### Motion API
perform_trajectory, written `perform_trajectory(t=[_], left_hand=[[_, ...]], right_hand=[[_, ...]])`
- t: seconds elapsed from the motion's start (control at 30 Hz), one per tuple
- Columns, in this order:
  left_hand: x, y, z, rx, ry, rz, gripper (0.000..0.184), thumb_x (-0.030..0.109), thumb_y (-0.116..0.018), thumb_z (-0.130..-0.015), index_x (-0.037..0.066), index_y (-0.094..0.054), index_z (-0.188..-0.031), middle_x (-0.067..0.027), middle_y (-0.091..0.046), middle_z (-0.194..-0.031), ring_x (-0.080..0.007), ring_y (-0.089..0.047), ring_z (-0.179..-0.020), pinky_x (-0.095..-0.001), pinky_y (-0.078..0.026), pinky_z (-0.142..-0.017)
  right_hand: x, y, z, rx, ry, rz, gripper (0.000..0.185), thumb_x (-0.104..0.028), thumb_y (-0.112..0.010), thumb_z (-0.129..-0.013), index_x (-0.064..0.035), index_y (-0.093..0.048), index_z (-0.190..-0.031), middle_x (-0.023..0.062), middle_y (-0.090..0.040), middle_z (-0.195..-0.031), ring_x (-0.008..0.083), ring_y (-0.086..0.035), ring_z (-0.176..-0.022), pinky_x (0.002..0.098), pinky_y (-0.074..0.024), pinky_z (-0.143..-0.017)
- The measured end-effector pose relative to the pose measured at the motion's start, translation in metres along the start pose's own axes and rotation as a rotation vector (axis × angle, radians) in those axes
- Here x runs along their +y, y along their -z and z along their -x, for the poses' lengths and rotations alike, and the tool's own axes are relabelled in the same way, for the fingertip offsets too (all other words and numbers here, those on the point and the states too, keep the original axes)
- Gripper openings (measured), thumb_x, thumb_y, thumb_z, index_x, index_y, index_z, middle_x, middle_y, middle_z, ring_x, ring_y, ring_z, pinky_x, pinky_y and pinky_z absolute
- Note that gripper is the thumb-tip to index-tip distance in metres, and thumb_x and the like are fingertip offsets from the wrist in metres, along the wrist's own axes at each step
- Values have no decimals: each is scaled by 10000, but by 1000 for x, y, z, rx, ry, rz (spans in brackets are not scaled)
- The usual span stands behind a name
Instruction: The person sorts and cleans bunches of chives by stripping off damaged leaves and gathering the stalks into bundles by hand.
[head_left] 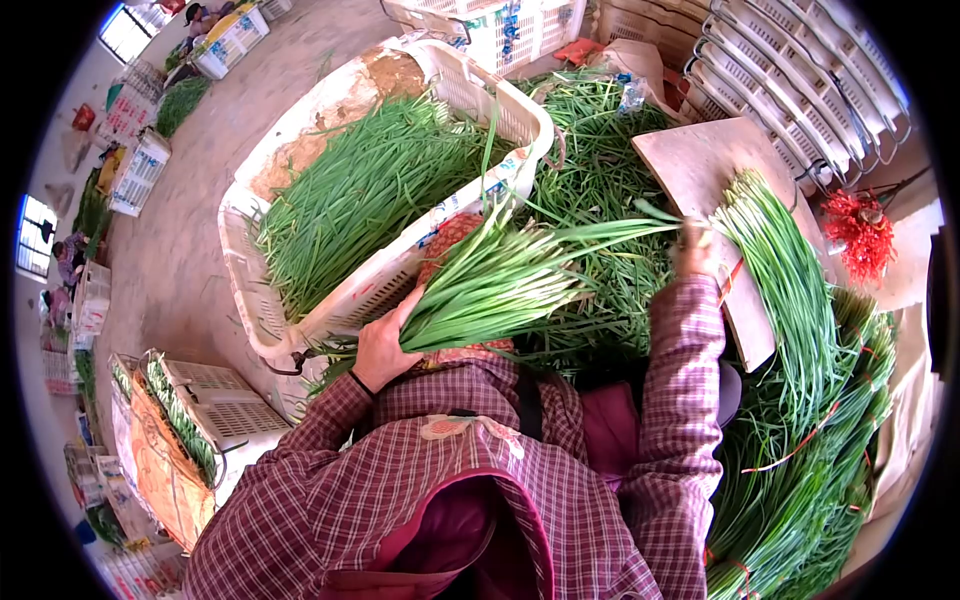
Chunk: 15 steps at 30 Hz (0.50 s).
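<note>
My left hand (pixel 385 345) is closed around a loose bunch of chives (pixel 500 280), held across my lap with the pale ends to the right. Out to the right, my right hand (pixel 697 248) is somewhat blurred and pinches the end of a few long chive stalks (pixel 625 229) stretching from the bunch. Beside that hand, a neat pile of chives (pixel 775 270) lies with its white ends on a tilted board (pixel 690 160). A white plastic crate (pixel 335 335) in front of me holds more loose chives (pixel 375 185).
Loose greens (pixel 600 140) cover the floor between crate and board. Bundles tied with red bands (pixel 800 500) lie at my right, below a bunch of red ties (pixel 858 235). Stacked crates (pixel 790 80) stand at the back right; another crate (pixel 225 400) is at my left. Other people work far left.
</note>
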<state>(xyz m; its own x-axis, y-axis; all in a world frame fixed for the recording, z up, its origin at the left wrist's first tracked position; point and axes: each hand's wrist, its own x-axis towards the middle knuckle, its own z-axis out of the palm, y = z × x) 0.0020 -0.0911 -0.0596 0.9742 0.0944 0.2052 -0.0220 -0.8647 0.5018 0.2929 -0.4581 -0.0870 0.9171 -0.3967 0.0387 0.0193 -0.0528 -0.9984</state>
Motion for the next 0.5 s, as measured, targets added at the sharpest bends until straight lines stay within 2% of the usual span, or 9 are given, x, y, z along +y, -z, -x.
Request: perform_trajectory(t=[0.03,0.07,0.1,0.13,0.17,0.27,0.37,0.4,0.5], left_hand=[[-3,2,-1,-52,38,34,805,242,-774,-629,141,-405,-1337,-134,-637,-900,-308,-619,-772,-382,-490,-682],[-6,3,-3,-52,37,38,805,242,-774,-629,141,-405,-1337,-134,-637,-900,-308,-619,-772,-382,-490,-682],[-11,4,-6,-91,36,154,812,221,-772,-628,135,-395,-1342,-146,-641,-904,-298,-627,-790,-371,-493,-708],[-16,4,-9,-130,32,270,820,201,-769,-627,129,-386,-1348,-158,-645,-908,-288,-635,-808,-359,-495,-735],[-22,5,-10,-208,79,363,808,145,-749,-638,82,-375,-1351,-120,-645,-991,-211,-633,-873,-314,-476,-805],[-29,13,-10,-282,269,692,763,117,-732,-642,30,-396,-1322,-65,-613,-1066,-146,-591,-929,-283,-441,-864],[-45,20,-6,-325,344,782,725,77,-729,-636,12,-419,-1287,-57,-554,-1144,-152,-540,-1005,-283,-419,-901],[-48,22,-4,-320,390,833,742,59,-733,-624,21,-412,-1291,-67,-546,-1157,-160,-534,-1021,-289,-421,-901],[-37,46,-5,-332,485,913,868,-6,-706,-595,37,-299,-1360,-84,-495,-1225,-185,-516,-1070,-313,-427,-908]], right_hand=[[7,31,-30,-26,-33,-132,548,-381,-768,-698,-40,-548,-1067,63,-620,-864,65,-519,-598,209,-425,-494],[-8,60,-48,67,6,6,596,-462,-710,-730,-65,-525,-1135,83,-610,-959,56,-530,-611,189,-403,-482],[-54,68,-31,180,1,26,531,-493,-626,-793,-111,-533,-1149,90,-595,-1036,113,-573,-717,265,-461,-595],[-85,78,-20,185,41,16,520,-507,-568,-817,-66,-556,-1092,92,-601,-1076,228,-584,-872,361,-450,-719],[-79,105,-46,161,132,-74,508,-500,-560,-829,-62,-556,-1086,87,-594,-1106,246,-581,-886,413,-459,-760],[-113,126,-31,110,379,-387,375,-379,-513,-903,-49,-535,-1079,135,-602,-1010,247,-588,-846,415,-496,-800],[-129,120,-9,9,430,-434,273,-295,-457,-936,-64,-508,-1073,63,-545,-777,177,-547,-663,354,-522,-659],[-146,103,14,95,377,-262,264,-309,-470,-929,-77,-527,-1044,16,-497,-695,127,-488,-562,307,-495,-539],[-136,86,21,-6,346,-100,270,-336,-497,-912,-87,-567,-990,-32,-457,-619,67,-409,-467,230,-375,-417]])
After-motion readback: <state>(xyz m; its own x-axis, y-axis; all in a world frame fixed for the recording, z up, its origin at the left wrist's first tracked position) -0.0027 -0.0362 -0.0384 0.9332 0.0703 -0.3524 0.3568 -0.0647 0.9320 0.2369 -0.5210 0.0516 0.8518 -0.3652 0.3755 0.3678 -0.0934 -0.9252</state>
